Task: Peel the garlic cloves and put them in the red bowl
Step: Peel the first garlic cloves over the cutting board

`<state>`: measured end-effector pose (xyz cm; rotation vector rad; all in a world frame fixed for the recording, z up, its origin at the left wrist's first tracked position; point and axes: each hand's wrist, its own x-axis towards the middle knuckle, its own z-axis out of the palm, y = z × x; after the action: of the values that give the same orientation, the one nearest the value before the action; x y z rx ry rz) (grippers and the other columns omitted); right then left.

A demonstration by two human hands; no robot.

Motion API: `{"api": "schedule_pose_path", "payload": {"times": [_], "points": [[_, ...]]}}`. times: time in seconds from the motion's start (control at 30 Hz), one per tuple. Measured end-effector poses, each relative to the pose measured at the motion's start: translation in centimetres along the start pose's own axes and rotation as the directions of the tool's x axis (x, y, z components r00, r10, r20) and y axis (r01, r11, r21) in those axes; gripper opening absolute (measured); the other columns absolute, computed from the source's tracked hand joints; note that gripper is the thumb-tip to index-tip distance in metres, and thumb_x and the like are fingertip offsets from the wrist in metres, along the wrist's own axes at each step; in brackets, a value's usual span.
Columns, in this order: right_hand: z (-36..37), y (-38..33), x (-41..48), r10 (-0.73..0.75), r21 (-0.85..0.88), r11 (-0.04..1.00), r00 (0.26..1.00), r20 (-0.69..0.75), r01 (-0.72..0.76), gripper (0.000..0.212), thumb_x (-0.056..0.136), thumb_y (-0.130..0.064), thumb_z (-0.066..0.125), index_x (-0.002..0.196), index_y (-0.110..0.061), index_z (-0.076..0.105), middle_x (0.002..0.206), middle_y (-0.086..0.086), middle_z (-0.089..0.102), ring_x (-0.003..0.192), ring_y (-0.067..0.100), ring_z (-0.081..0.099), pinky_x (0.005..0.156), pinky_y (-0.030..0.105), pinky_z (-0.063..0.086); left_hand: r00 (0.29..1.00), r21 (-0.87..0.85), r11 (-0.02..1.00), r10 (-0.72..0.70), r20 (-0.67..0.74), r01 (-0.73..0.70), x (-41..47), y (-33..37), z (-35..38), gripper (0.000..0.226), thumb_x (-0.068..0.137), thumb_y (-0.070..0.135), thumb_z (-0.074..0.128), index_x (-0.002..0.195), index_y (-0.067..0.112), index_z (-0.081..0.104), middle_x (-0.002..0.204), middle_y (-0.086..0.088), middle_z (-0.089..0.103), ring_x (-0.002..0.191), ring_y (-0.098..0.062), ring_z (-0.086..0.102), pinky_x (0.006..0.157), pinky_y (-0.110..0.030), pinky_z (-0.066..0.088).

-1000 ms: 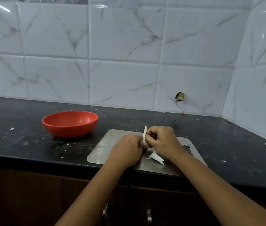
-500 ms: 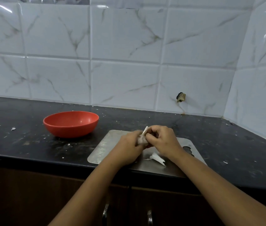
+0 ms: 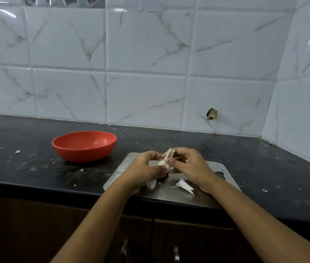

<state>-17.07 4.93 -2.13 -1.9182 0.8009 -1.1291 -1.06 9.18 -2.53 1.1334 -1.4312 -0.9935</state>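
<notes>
Both left hand [image 3: 143,168] and right hand [image 3: 191,166] pinch garlic clove [image 3: 166,158] tip-up.

Soft, rather dim indoor light with a bluish cast, white glare streaks on the wall tiles [image 3: 4,13] at 11 o'clock, cupboard fronts [image 3: 27,224] at 7 o'clock in deep shadow, tile lines bowed toward the edges, fine detail slightly soft
</notes>
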Motion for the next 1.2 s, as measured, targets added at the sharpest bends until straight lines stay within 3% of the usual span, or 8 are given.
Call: {"api": "schedule_pose_path", "payload": {"times": [0.1,0.3,0.63,0.77,0.9,1.03,1.13,1.2], "points": [[-0.1,0.4,0.4,-0.034,-0.04,0.999,0.995,-0.097,0.03,0.01,0.083,0.001,0.071,0.084,-0.009,0.074,0.084,0.001,0.075,0.081,0.013,0.071,0.074,0.023,0.056,1.0,-0.053,0.998,-0.028,-0.009,0.028,0.1,-0.1,0.0,0.026,0.089,0.002,0.065,0.114,0.002,0.059,0.109,-0.02,0.067,0.086,-0.022,0.071,0.073,-0.03,0.06],[-0.5,0.5,0.5,-0.022,-0.177,0.984,0.982,-0.19,-0.012,0.014,0.084,0.0,0.071,0.081,-0.013,0.074,0.078,-0.001,0.073,0.068,0.004,0.069,0.07,0.019,0.056,0.999,-0.325,0.946,-0.037,-0.026,0.026,0.7,-0.3,-0.3,0.018,0.094,-0.01,0.047,0.104,-0.001,0.058,0.104,-0.02,0.062,0.09,-0.025,0.067,0.071,-0.02,0.059],[-0.6,0.8,0.6,-0.034,-0.475,0.878,0.984,-0.175,-0.054,0.017,0.088,-0.002,0.066,0.08,-0.016,0.071,0.078,-0.011,0.066,0.073,-0.001,0.061,0.063,0.003,0.043,0.991,-0.381,0.925,-0.067,-0.113,0.019,1.0,-0.3,-0.2,0.017,0.098,-0.001,0.047,0.089,0.002,0.06,0.086,-0.011,0.06,0.08,-0.015,0.064,0.068,-0.019,0.058],[-0.7,1.1,0.6,-0.026,-0.592,0.803,0.987,-0.158,-0.073,0.018,0.091,0.0,0.058,0.088,-0.011,0.073,0.082,-0.006,0.064,0.07,-0.004,0.055,0.059,0.0,0.038,0.965,-0.406,0.914,-0.113,-0.236,0.008,1.2,-0.2,-0.3,0.02,0.099,0.004,0.047,0.087,0.001,0.063,0.09,-0.014,0.065,0.083,-0.022,0.066,0.058,-0.019,0.057],[-0.7,0.9,0.5,0.0,-0.571,0.819,0.995,-0.102,-0.058,0.018,0.092,-0.005,0.06,0.093,-0.014,0.075,0.088,-0.008,0.067,0.072,-0.004,0.057,0.061,-0.001,0.039,0.954,-0.403,0.915,-0.126,-0.271,0.006,1.1,-0.1,-0.4,0.018,0.097,0.005,0.052,0.086,0.001,0.065,0.086,-0.013,0.068,0.081,-0.023,0.067,0.056,-0.021,0.057],[-0.6,0.4,0.3,0.04,-0.427,0.9,0.991,-0.129,-0.092,0.021,0.09,-0.014,0.059,0.098,-0.025,0.076,0.096,-0.005,0.074,0.082,0.011,0.066,0.071,0.022,0.051,0.957,-0.343,0.939,-0.117,-0.264,0.02,1.0,-0.2,-0.1,0.012,0.094,0.004,0.057,0.089,-0.003,0.065,0.084,-0.014,0.065,0.077,-0.021,0.064,0.054,-0.021,0.056],[-0.3,-0.1,0.2,-0.046,-0.317,0.948,0.992,-0.117,0.006,0.019,0.091,-0.018,0.064,0.104,-0.027,0.074,0.102,-0.014,0.072,0.097,-0.006,0.063,0.083,0.014,0.048,0.964,-0.311,0.95,-0.097,-0.248,0.016,1.1,-0.4,0.2,0.009,0.092,0.002,0.06,0.086,-0.002,0.065,0.078,-0.013,0.062,0.076,-0.022,0.063,0.055,-0.021,0.056],[0.0,-0.1,0.1,-0.082,-0.368,0.928,0.995,-0.056,0.056,0.016,0.089,-0.021,0.069,0.102,-0.027,0.076,0.096,-0.016,0.072,0.092,-0.011,0.062,0.076,0.009,0.046,0.969,-0.267,0.964,-0.071,-0.238,0.005,1.1,-0.6,0.2,0.01,0.089,-0.001,0.063,0.079,0.001,0.065,0.076,-0.013,0.066,0.073,-0.023,0.066,0.057,-0.022,0.056]]}}
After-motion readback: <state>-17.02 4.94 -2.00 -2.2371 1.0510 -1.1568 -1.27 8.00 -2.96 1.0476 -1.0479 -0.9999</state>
